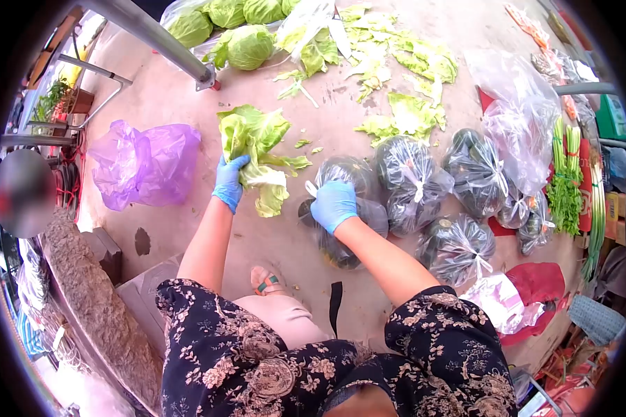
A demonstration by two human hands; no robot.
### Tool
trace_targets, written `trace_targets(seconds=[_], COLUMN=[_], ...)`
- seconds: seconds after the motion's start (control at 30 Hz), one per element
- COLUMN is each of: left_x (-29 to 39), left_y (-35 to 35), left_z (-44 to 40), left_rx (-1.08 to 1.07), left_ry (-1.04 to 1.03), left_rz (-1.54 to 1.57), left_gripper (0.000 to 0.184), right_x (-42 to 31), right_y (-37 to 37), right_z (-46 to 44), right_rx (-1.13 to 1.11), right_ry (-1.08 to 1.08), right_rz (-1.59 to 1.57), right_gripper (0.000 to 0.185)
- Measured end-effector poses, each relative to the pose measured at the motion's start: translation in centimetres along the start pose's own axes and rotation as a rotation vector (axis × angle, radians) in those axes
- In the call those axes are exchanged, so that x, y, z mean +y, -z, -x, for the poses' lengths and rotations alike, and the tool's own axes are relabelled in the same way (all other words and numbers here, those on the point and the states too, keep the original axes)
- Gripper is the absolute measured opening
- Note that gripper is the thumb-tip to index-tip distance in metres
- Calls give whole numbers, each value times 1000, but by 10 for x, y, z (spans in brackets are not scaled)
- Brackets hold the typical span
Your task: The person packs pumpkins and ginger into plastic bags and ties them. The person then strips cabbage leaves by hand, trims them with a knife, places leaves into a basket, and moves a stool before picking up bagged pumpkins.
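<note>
My left hand [230, 182], in a blue glove, is closed around a bunch of loose cabbage leaves [256, 142], which hang out above and to the right of it. My right hand [334, 204], gloved the same, is curled closed over clear plastic bags of dark green squash [348, 169]. A small white piece [311, 188] pokes out at the left of this fist; whether it is a handle or part of a bag, I cannot tell. The fist hides the rest. Leaf scraps [302, 143] lie on the ground between my hands.
Whole cabbages [250, 47] and stripped leaves [417, 115] lie ahead. A purple plastic bag [146, 163] is at left, below a metal pole [153, 38]. More bagged squash [410, 184], a clear bag [518, 121] and celery [567, 181] lie at right. A stone ledge [90, 299] runs lower left.
</note>
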State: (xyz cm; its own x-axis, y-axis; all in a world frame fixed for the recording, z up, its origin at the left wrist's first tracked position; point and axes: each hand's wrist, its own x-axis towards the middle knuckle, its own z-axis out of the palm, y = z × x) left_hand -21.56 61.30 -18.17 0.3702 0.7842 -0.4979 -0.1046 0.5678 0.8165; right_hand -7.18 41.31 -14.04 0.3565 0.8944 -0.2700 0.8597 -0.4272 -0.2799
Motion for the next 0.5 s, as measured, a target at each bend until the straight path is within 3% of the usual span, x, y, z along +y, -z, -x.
trace_targets(seconds=[0.3, 0.5], left_x=[34, 60], left_y=[-8, 5], left_z=[26, 32], left_rx=[-186, -204], left_ry=[145, 101], left_rz=[210, 346], left_gripper=[39, 36], right_x=[36, 17], right_y=[18, 23], right_z=[13, 30], right_rx=[-102, -121], right_ry=[-103, -81], right_rz=[-389, -578], right_gripper=[29, 31])
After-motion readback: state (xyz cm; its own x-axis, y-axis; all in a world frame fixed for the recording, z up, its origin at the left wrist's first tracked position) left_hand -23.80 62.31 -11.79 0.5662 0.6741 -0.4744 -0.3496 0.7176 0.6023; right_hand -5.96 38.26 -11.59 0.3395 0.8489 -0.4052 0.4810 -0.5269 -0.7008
